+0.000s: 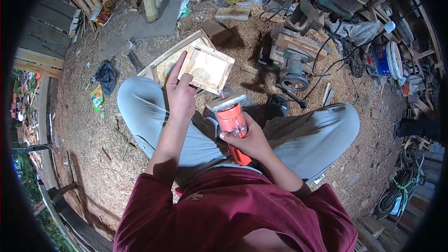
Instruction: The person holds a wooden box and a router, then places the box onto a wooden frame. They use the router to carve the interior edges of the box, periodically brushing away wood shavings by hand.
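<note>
My left hand (181,98) grips the near-left edge of a small, shallow square wooden box (205,67), index finger stretched along its side. Behind the box lies a larger wooden frame (161,58) with a board inside, partly covered by the box and my hand. In my right hand (252,137) is an orange trim router (232,120), its body slanting up and its flat metal base plate (227,101) facing the box. The router's base end sits close to the box's lower corner. Both are held over the gap between my bent legs.
Sawdust and wood scraps cover the ground (112,126). A bench machine with a handwheel (295,81) stands ahead right, with dark cables beside it. A wood block (216,31) lies beyond the frame. A paint bucket (385,60) is at right, a black bag (106,75) at left.
</note>
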